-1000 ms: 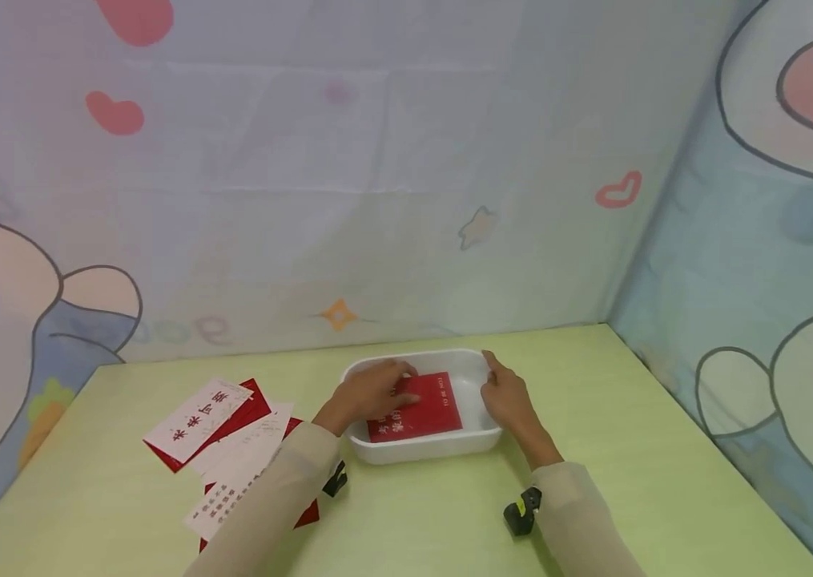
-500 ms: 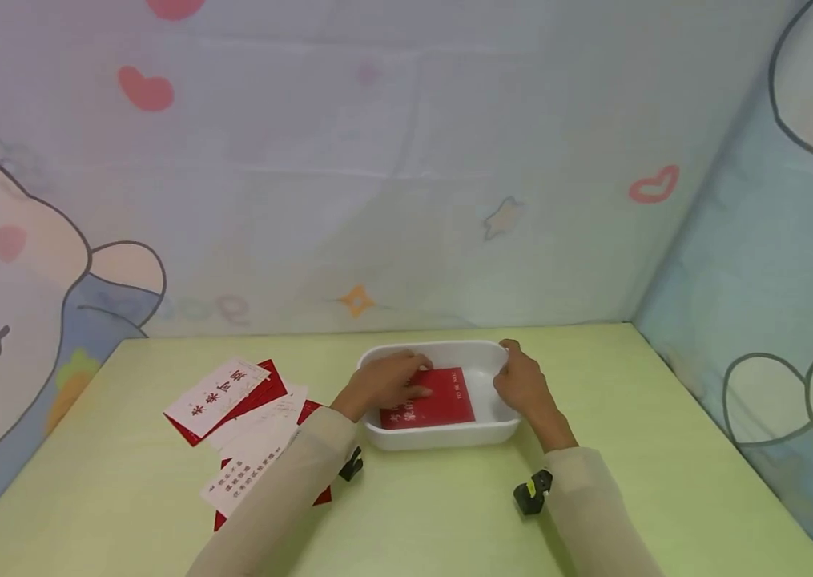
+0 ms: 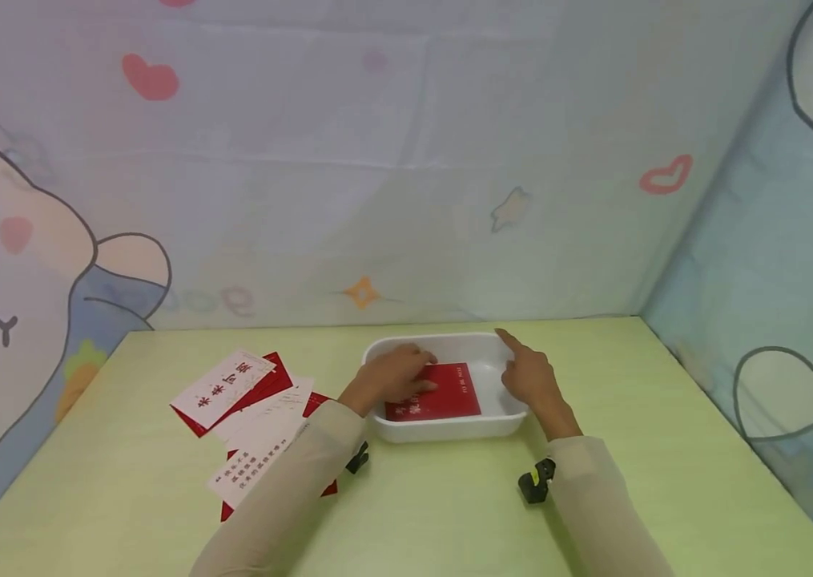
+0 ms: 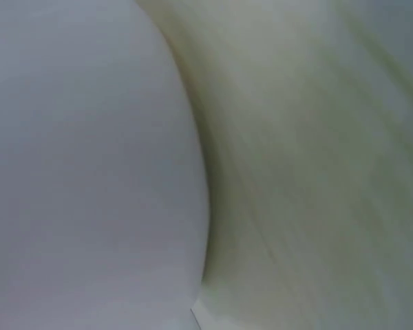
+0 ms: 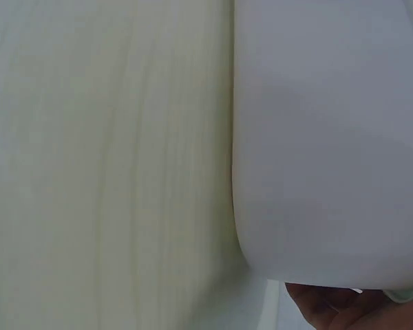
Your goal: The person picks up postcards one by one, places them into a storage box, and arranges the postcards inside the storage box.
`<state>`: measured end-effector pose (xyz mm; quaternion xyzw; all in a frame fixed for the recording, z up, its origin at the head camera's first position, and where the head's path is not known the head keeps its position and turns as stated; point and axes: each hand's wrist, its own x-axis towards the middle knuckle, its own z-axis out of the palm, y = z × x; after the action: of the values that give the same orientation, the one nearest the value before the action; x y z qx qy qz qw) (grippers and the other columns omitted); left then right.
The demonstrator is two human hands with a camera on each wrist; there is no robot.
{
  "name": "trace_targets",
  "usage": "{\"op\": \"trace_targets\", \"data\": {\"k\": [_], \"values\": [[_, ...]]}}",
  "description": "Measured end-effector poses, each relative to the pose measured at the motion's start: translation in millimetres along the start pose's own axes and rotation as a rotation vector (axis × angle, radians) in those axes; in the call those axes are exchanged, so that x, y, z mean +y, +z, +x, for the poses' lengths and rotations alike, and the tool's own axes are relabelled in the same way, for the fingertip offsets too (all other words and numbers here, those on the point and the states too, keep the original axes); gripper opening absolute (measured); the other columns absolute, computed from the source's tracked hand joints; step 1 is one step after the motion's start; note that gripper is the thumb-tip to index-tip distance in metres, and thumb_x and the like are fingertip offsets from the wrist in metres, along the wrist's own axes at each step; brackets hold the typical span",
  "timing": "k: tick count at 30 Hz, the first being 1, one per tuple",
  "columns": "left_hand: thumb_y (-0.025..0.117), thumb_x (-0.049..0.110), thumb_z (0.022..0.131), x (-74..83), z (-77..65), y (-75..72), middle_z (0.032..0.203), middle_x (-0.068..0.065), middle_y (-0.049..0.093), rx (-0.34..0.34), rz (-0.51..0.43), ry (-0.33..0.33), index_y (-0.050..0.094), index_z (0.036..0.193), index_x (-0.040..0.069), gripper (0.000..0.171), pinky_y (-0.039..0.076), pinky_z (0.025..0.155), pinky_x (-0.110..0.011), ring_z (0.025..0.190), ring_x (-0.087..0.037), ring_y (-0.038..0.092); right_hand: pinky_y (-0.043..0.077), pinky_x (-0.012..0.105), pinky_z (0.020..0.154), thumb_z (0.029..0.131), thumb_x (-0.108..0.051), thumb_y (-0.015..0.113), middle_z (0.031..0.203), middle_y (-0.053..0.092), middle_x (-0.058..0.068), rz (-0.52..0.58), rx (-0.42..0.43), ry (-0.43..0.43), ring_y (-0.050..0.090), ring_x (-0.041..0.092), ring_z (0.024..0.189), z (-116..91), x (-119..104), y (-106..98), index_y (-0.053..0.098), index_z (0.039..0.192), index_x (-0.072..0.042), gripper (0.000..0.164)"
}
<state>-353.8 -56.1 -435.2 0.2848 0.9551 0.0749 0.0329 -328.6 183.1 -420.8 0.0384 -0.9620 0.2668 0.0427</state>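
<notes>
A white tray stands near the back of the table, with a red envelope bearing pale characters inside it. My left hand reaches over the tray's left end. Its thumb and fingers lie spread on the envelope's left part; whether they pinch it is hidden. At the opposite end, my right hand grips the tray's rim, its index finger pointing along the far corner. In the right wrist view, the tray's side fills the right half, and some fingers show under its end. The left wrist view shows no fingers.
Left of the tray lie several overlapping red envelopes and white printed cards, partly covered by my left sleeve. The table is pale green. A patterned cloth hangs behind it.
The head view has shifted, so the whole scene sits further right and higher. My right index finger now points out straighter along the rim. Left hand and red envelope keep their places in the tray.
</notes>
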Motion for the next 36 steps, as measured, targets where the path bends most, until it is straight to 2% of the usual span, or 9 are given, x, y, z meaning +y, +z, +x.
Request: {"op": "trace_targets", "data": {"k": [7,12,16,23,30,36], "values": [[0.064,0.042,0.096,6.3,3.9,-2.5,0.127,0.000,0.063,0.007,0.018,0.013,0.056,0.140,0.020,0.050,0.049,0.100,-0.030,0.113,-0.014,0.057,0.042,0.030,0.055,0.091,0.002,0.046,0.116,0.064,0.033,-0.016,0.009,0.020,0.052,0.025,0.067,-0.2,5.1,-4.0,0.039,0.152,-0.011,0.062],[0.063,0.042,0.095,13.6,1.6,-4.1,0.128,0.000,0.062,-0.016,-0.008,0.013,0.053,0.142,0.019,0.053,0.050,0.100,-0.031,0.114,-0.014,0.057,0.044,0.031,0.057,0.090,0.002,0.047,0.115,0.065,0.032,0.002,0.004,0.046,0.053,0.027,0.070,-4.2,8.7,-4.1,0.040,0.151,-0.012,0.064],[0.062,0.040,0.097,17.1,0.3,-6.9,0.130,-0.001,0.061,0.002,-0.042,0.023,0.053,0.141,0.018,0.051,0.050,0.101,-0.033,0.115,-0.016,0.057,0.044,0.033,0.058,0.087,0.003,0.049,0.114,0.065,0.032,0.008,0.030,0.047,0.053,0.028,0.073,-5.2,9.4,-4.9,0.043,0.150,-0.013,0.065],[0.058,0.038,0.099,10.4,0.1,-5.7,0.131,0.001,0.062,0.076,-0.081,0.019,0.055,0.137,0.020,0.042,0.049,0.103,-0.034,0.117,-0.015,0.059,0.048,0.035,0.060,0.084,0.006,0.052,0.117,0.065,0.032,0.008,0.036,0.029,0.056,0.028,0.076,-2.1,2.0,-3.4,0.044,0.149,-0.011,0.067],[0.056,0.034,0.101,6.0,-7.3,-13.2,0.124,0.003,0.067,0.154,-0.128,-0.005,0.060,0.132,0.021,0.034,0.052,0.098,-0.036,0.113,-0.015,0.063,0.050,0.038,0.064,0.085,0.006,0.053,0.114,0.067,0.030,-0.011,0.036,0.032,0.056,0.028,0.078,2.1,-5.9,-1.0,0.045,0.149,-0.013,0.067],[0.057,0.032,0.100,4.6,-10.3,-16.1,0.119,0.003,0.069,0.131,-0.124,-0.037,0.061,0.130,0.023,0.031,0.052,0.096,-0.035,0.107,-0.015,0.064,0.050,0.038,0.064,0.085,0.006,0.054,0.110,0.068,0.030,-0.031,0.028,0.034,0.056,0.028,0.078,2.0,-5.8,-0.4,0.044,0.149,-0.013,0.068]]}}
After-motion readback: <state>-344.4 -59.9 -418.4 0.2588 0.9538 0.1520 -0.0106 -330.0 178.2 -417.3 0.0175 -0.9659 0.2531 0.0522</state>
